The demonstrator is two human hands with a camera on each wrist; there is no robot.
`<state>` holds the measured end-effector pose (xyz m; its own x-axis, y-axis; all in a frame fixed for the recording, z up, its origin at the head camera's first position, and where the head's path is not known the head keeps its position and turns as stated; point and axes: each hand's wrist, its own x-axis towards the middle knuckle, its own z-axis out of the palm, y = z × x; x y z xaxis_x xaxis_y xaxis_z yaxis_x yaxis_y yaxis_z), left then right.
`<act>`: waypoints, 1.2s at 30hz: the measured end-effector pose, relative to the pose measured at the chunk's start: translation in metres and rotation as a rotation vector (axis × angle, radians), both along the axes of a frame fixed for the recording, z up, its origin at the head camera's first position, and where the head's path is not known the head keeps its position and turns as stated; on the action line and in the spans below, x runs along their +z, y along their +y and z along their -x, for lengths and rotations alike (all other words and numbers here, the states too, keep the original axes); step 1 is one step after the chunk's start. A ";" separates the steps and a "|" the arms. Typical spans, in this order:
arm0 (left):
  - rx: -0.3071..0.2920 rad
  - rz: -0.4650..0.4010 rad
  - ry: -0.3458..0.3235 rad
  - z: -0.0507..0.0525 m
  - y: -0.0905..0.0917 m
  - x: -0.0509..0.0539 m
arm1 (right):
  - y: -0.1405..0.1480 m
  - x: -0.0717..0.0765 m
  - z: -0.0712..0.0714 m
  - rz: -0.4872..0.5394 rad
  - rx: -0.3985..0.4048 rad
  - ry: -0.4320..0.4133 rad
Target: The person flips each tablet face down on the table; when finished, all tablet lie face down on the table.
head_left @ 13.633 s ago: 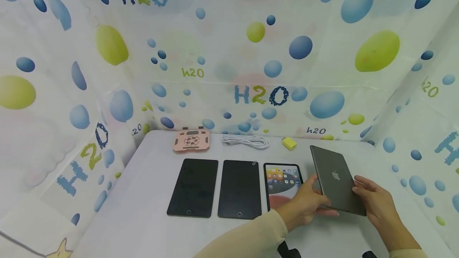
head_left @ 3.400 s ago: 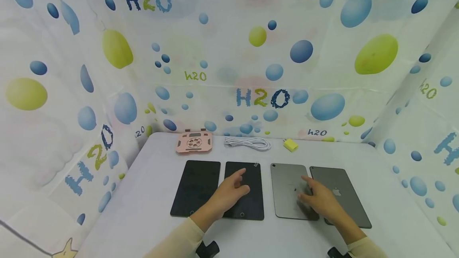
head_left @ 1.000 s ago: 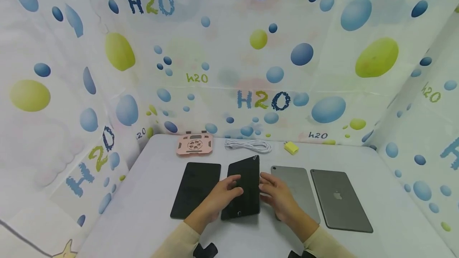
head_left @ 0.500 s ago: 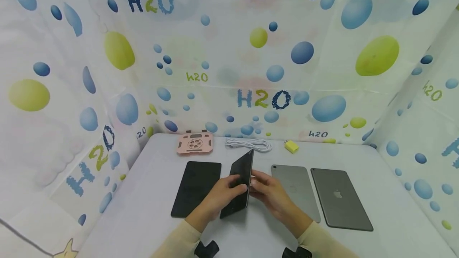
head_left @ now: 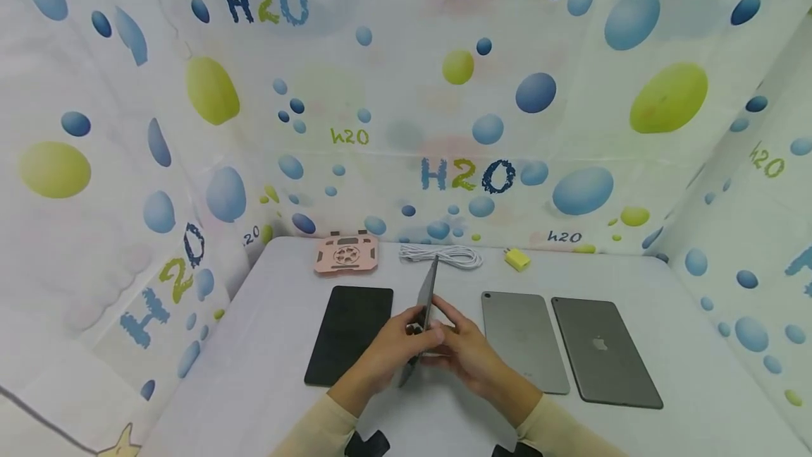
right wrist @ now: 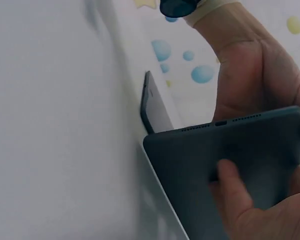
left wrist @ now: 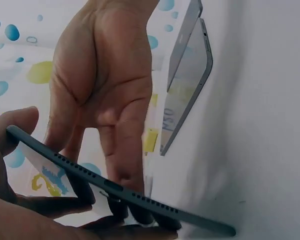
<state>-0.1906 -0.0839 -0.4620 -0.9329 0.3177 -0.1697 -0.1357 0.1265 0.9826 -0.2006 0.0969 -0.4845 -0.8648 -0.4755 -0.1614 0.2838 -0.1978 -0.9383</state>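
Observation:
In the head view both hands hold a dark grey tablet (head_left: pixel 428 289) almost on edge above the table. My left hand (head_left: pixel 390 351) grips it from the left, with the thumb across its side. My right hand (head_left: pixel 472 362) has its fingers on the right side. The left wrist view shows the tablet's edge (left wrist: pixel 115 189), with speaker holes and a port. In the right wrist view a right-hand finger (right wrist: pixel 232 187) touches the tablet's back (right wrist: pixel 190 155). To the left lies a black tablet (head_left: pixel 350 336), screen up. A silver-grey tablet (head_left: pixel 525 337) and a darker grey tablet (head_left: pixel 605 358) lie backs up to the right.
Along the back of the white table (head_left: pixel 254 344) sit a pink case-like item (head_left: pixel 346 255), a coiled white cable (head_left: pixel 453 255) and a yellow plug (head_left: pixel 517 259). A printed curtain (head_left: pixel 393 76) closes off the back and sides.
The rightmost tablet was in hand; it now lies back up. The tablet beside it went from lit screen to back up. The second tablet was lifted and turned onto its edge.

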 end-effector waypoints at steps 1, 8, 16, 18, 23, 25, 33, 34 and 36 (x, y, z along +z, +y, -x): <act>-0.006 -0.009 0.000 0.000 0.000 0.000 | 0.000 0.000 -0.001 -0.016 -0.001 0.010; 0.037 -0.098 0.002 -0.003 0.003 0.001 | 0.004 0.003 -0.002 -0.240 0.012 0.184; 0.061 -0.303 -0.065 -0.007 0.009 0.006 | 0.015 0.004 0.000 -0.398 -0.047 0.312; 0.054 -0.379 -0.073 -0.007 0.009 0.006 | 0.019 0.003 -0.001 -0.387 -0.088 0.300; 0.053 -0.500 -0.090 -0.008 0.009 0.007 | 0.027 0.001 -0.001 -0.331 -0.196 0.214; 0.059 -0.499 -0.080 -0.007 0.010 0.007 | 0.029 0.001 0.000 -0.330 -0.227 0.190; 0.112 -0.300 0.013 -0.005 0.007 0.001 | 0.038 0.000 0.002 -0.364 -0.296 0.196; 0.114 -0.252 0.027 -0.005 0.006 -0.001 | 0.039 0.000 0.002 -0.371 -0.295 0.201; 0.120 -0.161 0.058 -0.005 0.005 -0.004 | 0.041 -0.001 0.001 -0.365 -0.301 0.192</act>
